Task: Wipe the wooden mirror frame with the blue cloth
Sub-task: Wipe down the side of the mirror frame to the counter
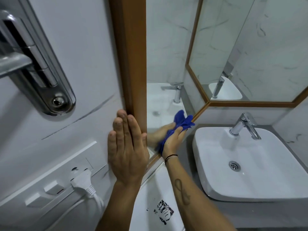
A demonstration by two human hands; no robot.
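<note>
The wooden mirror frame (131, 55) runs as a brown upright strip down the middle, then along a slanted lower edge (198, 114) toward the corner. My left hand (127, 149) lies flat, fingers together, against the white wall beside the upright strip's outer side. My right hand (173, 140) grips the bunched blue cloth (182, 121) and presses it on the mirror's lower edge, near the bottom strip of the frame. The glass reflects the hand and cloth.
A white basin (216, 172) with a chrome tap (245, 125) sits on the grey counter to the right. A white socket panel with a plug (81, 180) is on the wall at lower left. A chrome door handle plate (41, 67) is at upper left.
</note>
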